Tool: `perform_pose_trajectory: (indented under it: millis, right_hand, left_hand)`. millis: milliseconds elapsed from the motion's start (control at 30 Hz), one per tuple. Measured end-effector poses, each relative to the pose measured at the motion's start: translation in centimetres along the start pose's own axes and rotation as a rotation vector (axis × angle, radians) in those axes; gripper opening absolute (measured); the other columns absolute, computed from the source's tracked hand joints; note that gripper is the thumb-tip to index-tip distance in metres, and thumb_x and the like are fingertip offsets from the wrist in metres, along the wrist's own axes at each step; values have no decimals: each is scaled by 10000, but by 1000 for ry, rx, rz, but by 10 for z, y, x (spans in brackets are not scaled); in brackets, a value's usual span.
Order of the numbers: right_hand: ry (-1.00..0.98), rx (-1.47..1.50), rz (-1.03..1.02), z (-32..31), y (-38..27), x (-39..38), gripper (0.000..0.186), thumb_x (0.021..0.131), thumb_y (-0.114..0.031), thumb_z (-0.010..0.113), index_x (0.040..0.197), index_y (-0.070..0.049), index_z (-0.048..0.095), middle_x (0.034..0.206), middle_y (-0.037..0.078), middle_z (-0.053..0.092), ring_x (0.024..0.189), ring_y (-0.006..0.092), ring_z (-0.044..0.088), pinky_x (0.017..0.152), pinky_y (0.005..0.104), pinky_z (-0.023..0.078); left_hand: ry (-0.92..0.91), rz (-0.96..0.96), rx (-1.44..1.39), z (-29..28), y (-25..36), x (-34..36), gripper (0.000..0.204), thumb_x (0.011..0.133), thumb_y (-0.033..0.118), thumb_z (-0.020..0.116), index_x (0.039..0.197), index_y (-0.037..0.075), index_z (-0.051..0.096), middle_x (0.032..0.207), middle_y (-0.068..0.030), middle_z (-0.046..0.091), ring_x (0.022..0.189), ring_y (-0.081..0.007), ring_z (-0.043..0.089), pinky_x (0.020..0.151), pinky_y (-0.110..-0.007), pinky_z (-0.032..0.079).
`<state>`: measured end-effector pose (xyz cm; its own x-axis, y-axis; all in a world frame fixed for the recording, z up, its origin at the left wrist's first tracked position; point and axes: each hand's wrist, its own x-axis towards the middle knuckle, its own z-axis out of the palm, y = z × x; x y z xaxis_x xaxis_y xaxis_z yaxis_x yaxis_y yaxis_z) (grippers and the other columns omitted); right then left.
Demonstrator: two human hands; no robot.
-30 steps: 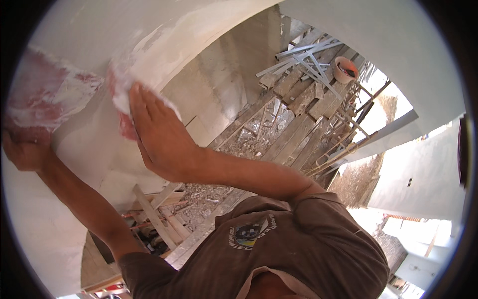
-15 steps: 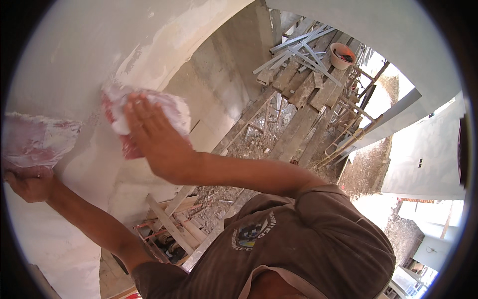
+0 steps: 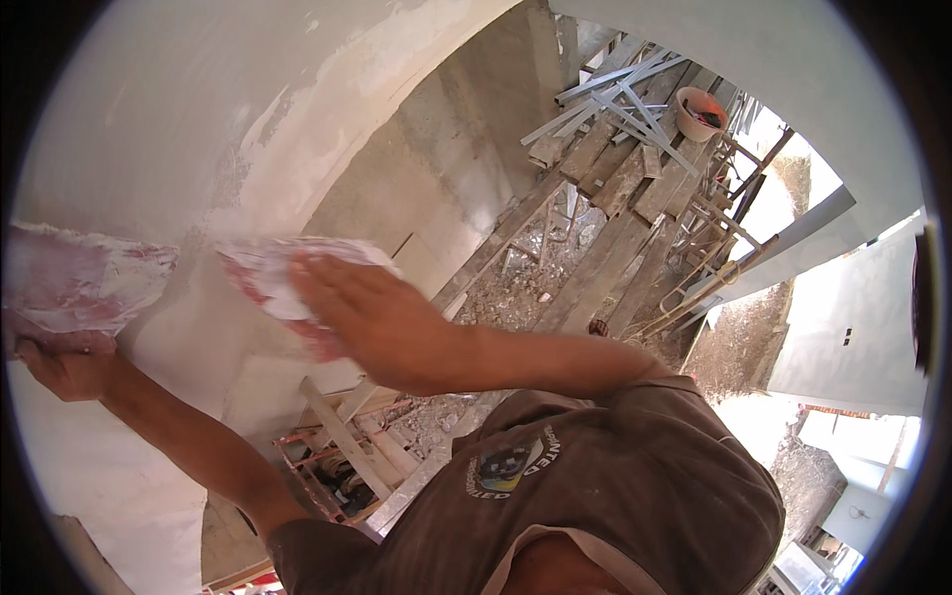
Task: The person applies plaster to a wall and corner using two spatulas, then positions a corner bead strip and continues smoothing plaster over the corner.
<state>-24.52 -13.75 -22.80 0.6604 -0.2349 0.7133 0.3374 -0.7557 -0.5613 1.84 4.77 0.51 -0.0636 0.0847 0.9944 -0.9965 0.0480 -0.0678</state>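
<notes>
I saw the left hand point(image 3: 74, 371) pinching the lower edge of a white-smeared red board point(image 3: 89, 278), out at the far left; the right hand point(image 3: 382, 322), fingers close together, clasped a smeared red spreader point(image 3: 270, 275) near it, before the pale wall point(image 3: 178, 119); a pinkish bucket point(image 3: 692, 126) stood on planks point(image 3: 592, 280) beyond.

The left red plate point(image 3: 94, 278) is roughly flat, its face smeared with white paste, red showing in patches; the left hand point(image 3: 69, 372) holds it at its lower edge. The right red plate point(image 3: 260, 276) slants beneath the right hand's point(image 3: 372, 317) spread fingers, slightly blurred, white along its upper edge, red toward its lower corner.
</notes>
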Motion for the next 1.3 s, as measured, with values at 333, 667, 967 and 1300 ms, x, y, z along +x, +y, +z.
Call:
perform_pose_trajectory:
  millis: [333, 667, 967, 1300]
  right_hand:
    - [991, 1024, 525, -40, 175, -46, 259, 977, -200, 594, 1181, -48, 553, 1130, 61, 603, 1040, 165, 596, 911, 372, 510]
    - [1130, 1147, 206, -25, 224, 40, 228, 918, -159, 690, 1114, -72, 609, 1056, -7, 640, 950, 95, 589, 813, 278, 486]
    - [824, 1196, 450, 66, 142, 26, 30, 902, -80, 685, 923, -73, 664, 803, -72, 594, 723, 20, 500, 599, 217, 386]
    - [519, 1401, 509, 171, 75, 2, 118, 917, -77, 683, 1031, -65, 657, 950, -35, 650, 835, 32, 568, 680, 213, 457]
  left_hand:
    - [-69, 125, -12, 22, 32, 6, 371, 1030, 141, 396, 1267, -134, 474, 1347, -239, 486, 1205, -319, 513, 1056, -415, 426]
    - [-172, 101, -62, 18, 29, 9, 371, 1027, 127, 407, 1302, -120, 441, 1347, -242, 470, 1200, -322, 509, 1047, -417, 444]
    - [-226, 81, -83, 6, 23, 11, 380, 1025, 115, 417, 1334, -107, 411, 1347, -245, 455, 1196, -325, 505, 1039, -420, 459]
    - [-308, 248, -45, 18, 29, 11, 384, 1017, 115, 422, 1332, -104, 413, 1341, -240, 455, 1193, -347, 499, 1024, -436, 465]
